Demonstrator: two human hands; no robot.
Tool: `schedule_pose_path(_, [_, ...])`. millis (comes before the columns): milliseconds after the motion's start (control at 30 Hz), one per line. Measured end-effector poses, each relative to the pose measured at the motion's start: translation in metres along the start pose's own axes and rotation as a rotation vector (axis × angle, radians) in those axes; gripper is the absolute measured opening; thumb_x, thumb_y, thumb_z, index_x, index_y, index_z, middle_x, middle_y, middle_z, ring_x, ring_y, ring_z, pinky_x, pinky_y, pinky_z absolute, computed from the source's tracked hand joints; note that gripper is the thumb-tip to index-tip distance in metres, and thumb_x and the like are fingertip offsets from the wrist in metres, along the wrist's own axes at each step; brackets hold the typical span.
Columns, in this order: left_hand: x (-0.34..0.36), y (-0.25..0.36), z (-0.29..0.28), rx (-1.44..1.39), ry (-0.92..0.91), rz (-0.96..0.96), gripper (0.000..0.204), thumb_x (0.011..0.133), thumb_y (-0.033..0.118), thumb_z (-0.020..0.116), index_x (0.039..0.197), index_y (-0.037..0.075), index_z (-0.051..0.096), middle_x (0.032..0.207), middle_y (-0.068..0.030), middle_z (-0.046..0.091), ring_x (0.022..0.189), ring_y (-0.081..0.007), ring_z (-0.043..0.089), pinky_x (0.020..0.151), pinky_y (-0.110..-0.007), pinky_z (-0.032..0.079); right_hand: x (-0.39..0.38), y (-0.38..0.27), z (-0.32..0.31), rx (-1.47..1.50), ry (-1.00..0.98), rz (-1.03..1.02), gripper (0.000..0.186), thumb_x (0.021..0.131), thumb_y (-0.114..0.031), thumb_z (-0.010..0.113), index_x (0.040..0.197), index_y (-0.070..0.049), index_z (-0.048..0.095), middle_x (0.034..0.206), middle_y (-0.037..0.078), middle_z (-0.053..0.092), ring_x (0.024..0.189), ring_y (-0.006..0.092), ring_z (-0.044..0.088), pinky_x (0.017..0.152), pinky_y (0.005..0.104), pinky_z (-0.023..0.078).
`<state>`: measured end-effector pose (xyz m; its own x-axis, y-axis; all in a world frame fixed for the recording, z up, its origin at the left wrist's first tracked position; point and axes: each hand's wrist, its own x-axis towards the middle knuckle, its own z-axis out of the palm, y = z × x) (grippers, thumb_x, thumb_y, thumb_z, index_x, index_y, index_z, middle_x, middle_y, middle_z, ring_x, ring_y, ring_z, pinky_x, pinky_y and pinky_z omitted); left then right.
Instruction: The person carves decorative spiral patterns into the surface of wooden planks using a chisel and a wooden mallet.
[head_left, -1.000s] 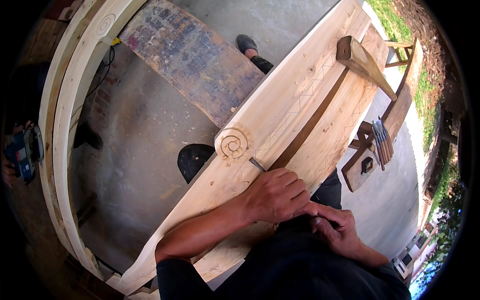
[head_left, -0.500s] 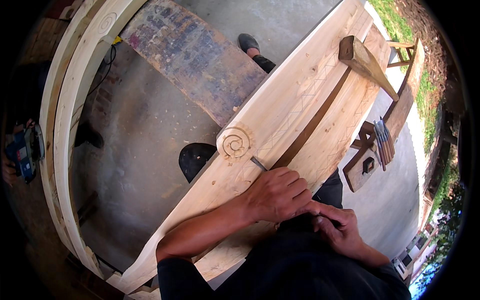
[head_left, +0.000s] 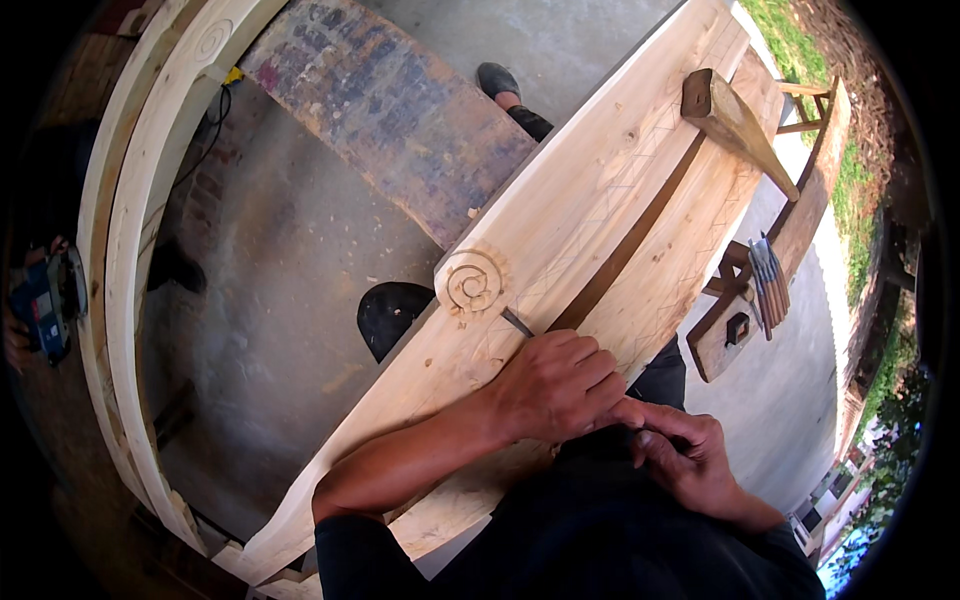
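My left hand point(head_left: 562, 385) is closed round a carving gouge point(head_left: 516, 322), with only its dark metal blade showing past the fist. The blade tip rests on a pale wooden plank point(head_left: 590, 215), just below a carved spiral point(head_left: 472, 283) ringed by small chips. Against the left fist, my right hand point(head_left: 685, 455) is closed at the back end of the tool; the handle itself is hidden between the two hands. My left forearm lies across the plank. Faint pencilled zigzags run along the wood beyond the spiral.
A wooden mallet point(head_left: 735, 130) lies on the planks at far right. Several more chisels point(head_left: 768, 285) and a small black object point(head_left: 737, 327) sit on a low bench point(head_left: 712, 350). Curved beams point(head_left: 130, 230) stand left, where another person's hand holds a blue power tool point(head_left: 42, 305).
My right hand has shifted very slightly toward the lower right. The left hand still grips the gouge in nearly the same spot beside the spiral.
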<state>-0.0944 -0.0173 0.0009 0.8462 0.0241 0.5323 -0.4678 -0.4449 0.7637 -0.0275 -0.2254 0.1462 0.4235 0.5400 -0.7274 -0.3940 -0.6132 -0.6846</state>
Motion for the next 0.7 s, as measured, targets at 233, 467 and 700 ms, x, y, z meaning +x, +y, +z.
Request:
schedule_pose_path(233, [0.001, -0.001, 0.0, 0.087, 0.028, -0.047, 0.05, 0.098, 0.04, 0.083, 0.07, 0.013, 0.052, 0.067, -0.0029, 0.047, 0.062, -0.0218, 0.053, 0.056, -0.038, 0.039, 0.013, 0.012, 0.013, 0.038, 0.05, -0.068, 0.036, 0.113, 0.001, 0.062, 0.146, -0.002, 0.074, 0.103, 0.006, 0.079, 0.067, 0.0052, 0.057, 0.059, 0.024, 0.046])
schedule_pose_path(467, [0.0, 0.005, -0.006, 0.145, 0.036, 0.038, 0.046, 0.099, 0.041, 0.082, 0.073, 0.013, 0.056, 0.071, -0.0019, 0.046, 0.065, -0.0229, 0.052, 0.061, -0.038, 0.042, 0.013, 0.028, -0.001, -0.194, -0.005, -0.231, 0.045, 0.106, 0.007, 0.067, 0.148, -0.004, 0.073, 0.098, 0.012, 0.08, 0.074, 0.0156, 0.072, 0.069, 0.0291, 0.059])
schedule_pose_path(700, [-0.003, 0.001, 0.001, 0.026, -0.084, 0.051, 0.039, 0.102, 0.04, 0.079, 0.086, 0.01, 0.061, 0.081, -0.0042, 0.052, 0.075, -0.0233, 0.058, 0.066, -0.037, 0.046, 0.003, 0.024, -0.007, -0.357, 0.09, -0.254, 0.049, 0.101, 0.009, 0.07, 0.148, -0.004, 0.074, 0.086, 0.013, 0.077, 0.071, 0.0197, 0.075, 0.066, 0.0313, 0.06])
